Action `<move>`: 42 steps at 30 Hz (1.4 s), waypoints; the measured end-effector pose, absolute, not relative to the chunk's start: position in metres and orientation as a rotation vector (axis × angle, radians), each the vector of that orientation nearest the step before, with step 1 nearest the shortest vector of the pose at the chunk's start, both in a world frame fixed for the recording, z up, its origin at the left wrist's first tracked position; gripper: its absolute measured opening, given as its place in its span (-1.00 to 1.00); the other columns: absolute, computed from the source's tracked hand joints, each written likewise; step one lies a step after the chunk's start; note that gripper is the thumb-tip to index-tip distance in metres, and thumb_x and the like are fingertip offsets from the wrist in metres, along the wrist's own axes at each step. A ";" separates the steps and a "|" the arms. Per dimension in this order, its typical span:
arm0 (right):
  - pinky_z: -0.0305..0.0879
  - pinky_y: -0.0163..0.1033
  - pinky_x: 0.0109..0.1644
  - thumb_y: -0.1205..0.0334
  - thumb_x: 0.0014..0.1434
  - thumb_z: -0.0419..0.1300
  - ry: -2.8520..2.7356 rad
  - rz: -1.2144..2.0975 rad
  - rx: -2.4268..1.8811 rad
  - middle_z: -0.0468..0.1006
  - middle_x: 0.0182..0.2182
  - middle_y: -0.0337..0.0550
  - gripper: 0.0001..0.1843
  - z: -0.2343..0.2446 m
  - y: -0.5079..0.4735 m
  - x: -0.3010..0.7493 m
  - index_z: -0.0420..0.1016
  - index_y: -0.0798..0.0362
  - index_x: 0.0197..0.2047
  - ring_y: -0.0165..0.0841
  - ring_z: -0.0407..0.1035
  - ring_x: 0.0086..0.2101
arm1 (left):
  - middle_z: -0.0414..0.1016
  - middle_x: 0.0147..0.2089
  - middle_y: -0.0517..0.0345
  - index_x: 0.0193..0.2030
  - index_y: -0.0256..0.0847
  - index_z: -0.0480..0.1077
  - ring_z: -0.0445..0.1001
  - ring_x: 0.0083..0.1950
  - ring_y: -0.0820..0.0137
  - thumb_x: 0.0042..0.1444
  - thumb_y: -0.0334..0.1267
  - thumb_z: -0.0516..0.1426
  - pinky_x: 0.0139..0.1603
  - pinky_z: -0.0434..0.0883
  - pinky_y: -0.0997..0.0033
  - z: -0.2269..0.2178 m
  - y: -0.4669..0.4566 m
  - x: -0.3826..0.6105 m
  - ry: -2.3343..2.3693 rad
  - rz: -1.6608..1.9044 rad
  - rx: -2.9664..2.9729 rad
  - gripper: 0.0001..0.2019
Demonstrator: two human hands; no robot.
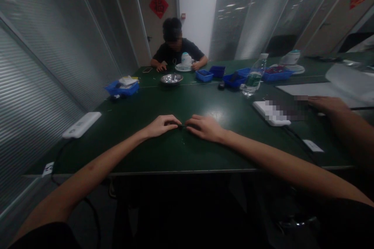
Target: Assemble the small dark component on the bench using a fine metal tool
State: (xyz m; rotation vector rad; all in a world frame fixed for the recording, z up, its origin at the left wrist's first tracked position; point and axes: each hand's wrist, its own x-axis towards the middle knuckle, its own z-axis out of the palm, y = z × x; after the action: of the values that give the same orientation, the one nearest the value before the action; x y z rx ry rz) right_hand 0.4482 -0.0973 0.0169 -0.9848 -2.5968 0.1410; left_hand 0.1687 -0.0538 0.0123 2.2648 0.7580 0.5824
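My left hand [164,125] and my right hand [206,127] face each other low over the green table [154,155], fingertips a small gap apart. The fingers of both are pinched together. A tiny thin dark piece [182,125] shows between the fingertips, too small and dim to name. Part of it is hidden by the fingers. A few small pale specks lie on the tabletop just in front of me.
White power strips [82,124] lie left and right. A water bottle [253,79], blue bins [204,75] and a metal bowl [172,79] stand farther back. A person [175,44] sits opposite; another person's hand [329,105] is at right.
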 end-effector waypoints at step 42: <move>0.26 -0.26 -0.25 0.05 0.45 0.07 -2.508 0.172 -1.336 0.54 -0.03 -0.04 -0.65 0.023 -0.098 0.445 0.49 0.01 0.15 -0.32 0.45 -0.26 | 0.58 0.13 -0.09 0.09 -0.19 0.59 0.51 0.13 0.05 0.33 -0.02 0.08 0.15 0.41 0.16 0.005 0.039 0.005 1.946 0.405 2.577 -0.60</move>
State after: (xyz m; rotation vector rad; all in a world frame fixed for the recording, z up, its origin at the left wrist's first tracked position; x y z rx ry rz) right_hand 0.4453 -0.0982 0.0232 -1.3360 -2.5080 0.1718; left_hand 0.0053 0.0385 0.0047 2.5766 1.9461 0.4054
